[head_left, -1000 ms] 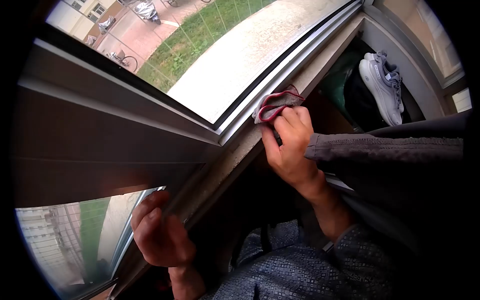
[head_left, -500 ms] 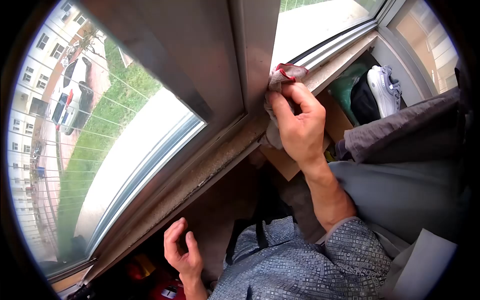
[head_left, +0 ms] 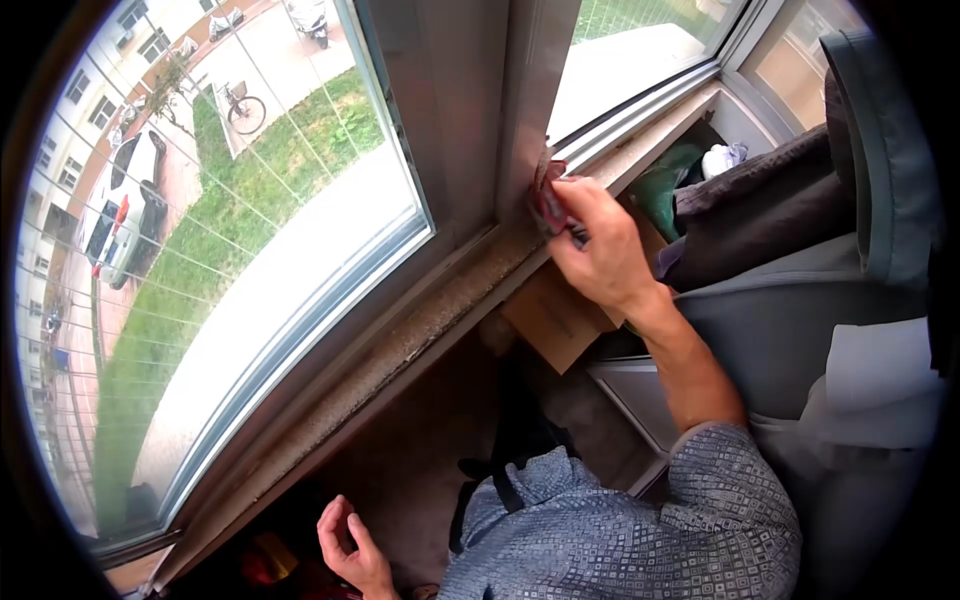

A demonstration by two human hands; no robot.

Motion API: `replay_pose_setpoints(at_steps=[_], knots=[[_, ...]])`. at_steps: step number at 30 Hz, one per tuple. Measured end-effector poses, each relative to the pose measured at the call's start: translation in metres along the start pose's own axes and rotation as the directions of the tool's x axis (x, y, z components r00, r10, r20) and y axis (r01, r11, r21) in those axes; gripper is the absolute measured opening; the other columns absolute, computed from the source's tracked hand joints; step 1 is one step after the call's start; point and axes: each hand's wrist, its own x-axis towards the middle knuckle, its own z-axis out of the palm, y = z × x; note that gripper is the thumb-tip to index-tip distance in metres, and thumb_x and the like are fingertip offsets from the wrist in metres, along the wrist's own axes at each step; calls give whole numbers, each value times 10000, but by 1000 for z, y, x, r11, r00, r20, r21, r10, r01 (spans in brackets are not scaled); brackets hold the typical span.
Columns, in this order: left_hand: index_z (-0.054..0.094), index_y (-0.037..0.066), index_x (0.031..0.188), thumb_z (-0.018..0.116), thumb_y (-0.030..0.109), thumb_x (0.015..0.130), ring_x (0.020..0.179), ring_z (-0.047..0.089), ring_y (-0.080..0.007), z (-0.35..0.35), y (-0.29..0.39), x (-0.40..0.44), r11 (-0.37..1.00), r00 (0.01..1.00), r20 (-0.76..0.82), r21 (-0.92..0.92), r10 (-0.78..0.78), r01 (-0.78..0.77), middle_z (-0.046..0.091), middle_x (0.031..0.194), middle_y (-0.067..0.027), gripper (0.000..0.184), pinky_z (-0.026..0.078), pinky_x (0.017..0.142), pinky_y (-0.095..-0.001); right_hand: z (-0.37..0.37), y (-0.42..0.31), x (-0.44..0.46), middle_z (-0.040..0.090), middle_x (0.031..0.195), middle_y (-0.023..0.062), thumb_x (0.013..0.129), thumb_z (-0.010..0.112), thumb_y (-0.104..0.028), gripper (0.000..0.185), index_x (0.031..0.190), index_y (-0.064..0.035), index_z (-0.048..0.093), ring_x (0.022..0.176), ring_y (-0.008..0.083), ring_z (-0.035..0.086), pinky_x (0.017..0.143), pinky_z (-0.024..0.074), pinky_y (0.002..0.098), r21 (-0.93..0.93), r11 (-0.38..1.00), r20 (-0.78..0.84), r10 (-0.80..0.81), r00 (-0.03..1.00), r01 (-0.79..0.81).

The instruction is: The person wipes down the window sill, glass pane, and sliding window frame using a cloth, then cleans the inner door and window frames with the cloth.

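Observation:
My right hand is closed round a crumpled cloth with a red edge and presses it against the window frame, just above the sill. Most of the cloth is hidden behind the fingers. Low on the left, my left hand hangs in the air with its fingers loosely curled and the thumb apart, holding nothing. Between the two hands runs the rough, speckled window sill.
Barred window glass fills the left side. A cardboard box sits below the sill. On the right are dark fabric, a grey padded surface, a green bag and a pale shoe.
My right hand has moved slightly down with the cloth, which is now more bunched in the fingers. My left hand has dropped lower. The view has shifted, showing more of the left window.

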Motion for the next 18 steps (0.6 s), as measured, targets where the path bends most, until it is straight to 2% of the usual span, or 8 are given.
replay_pose_setpoints(at_steps=[2,5,8,10,12,14,16,18], knots=[[627,-37,1211,577,-29,1010,1153,644,-210,1,-5,-2,1000,1000,-4,-12,-22,22,647,1281,-148,207,535,1012,-343,10,1,-2,631,989,164,784,641,2,340,1123,-19,632,908,387,640,772,537,439,43,999,-17,25,1000,-24],[626,-36,1212,575,-35,1011,1159,642,-207,3,-1,-3,999,999,7,-6,-41,41,649,1280,-145,208,532,1012,-337,8,5,1,637,993,149,780,640,-8,343,1123,-24,638,919,379,644,779,545,441,-11,998,49,64,997,-64],[624,-37,1220,575,-42,1009,1160,643,-206,14,9,3,997,998,50,-70,-26,29,651,1278,-144,217,532,1009,-334,-5,6,9,628,952,109,771,661,-20,307,1075,-58,658,887,346,636,753,536,440,-105,994,94,36,995,-26],[624,-37,1226,579,-43,1006,1154,648,-205,16,18,12,999,994,105,-40,15,-11,652,1281,-145,224,534,1008,-335,-9,12,21,628,932,99,746,696,-1,317,1052,-79,675,867,336,628,747,520,424,-278,941,108,-170,980,194],[625,-37,1226,580,-41,1007,1148,651,-204,9,17,15,998,993,108,-38,53,-49,652,1282,-144,223,535,1005,-332,-15,25,28,616,897,88,755,709,-12,278,1017,-107,697,873,307,625,743,518,416,-427,877,56,-220,974,222],[626,-37,1226,582,-38,1008,1143,654,-203,11,15,14,996,993,89,-39,80,-77,651,1283,-144,222,536,1003,-329,-18,29,24,620,900,86,758,713,-8,275,1016,-101,707,878,308,621,749,516,417,-435,888,29,-153,988,150],[630,-36,1220,583,-37,1009,1129,659,-201,11,6,10,1000,996,87,-4,18,-18,655,1275,-143,216,537,997,-325,-6,11,15,624,899,81,754,711,5,279,1015,-94,711,878,308,617,759,511,414,-212,949,34,-232,972,234],[633,-34,1218,585,-37,1007,1120,660,-198,18,9,10,1000,994,107,-26,14,-11,660,1266,-140,216,538,992,-322,3,12,11,628,906,80,749,705,19,294,1024,-85,710,891,309,616,769,506,416,-182,967,6,-179,984,177]])
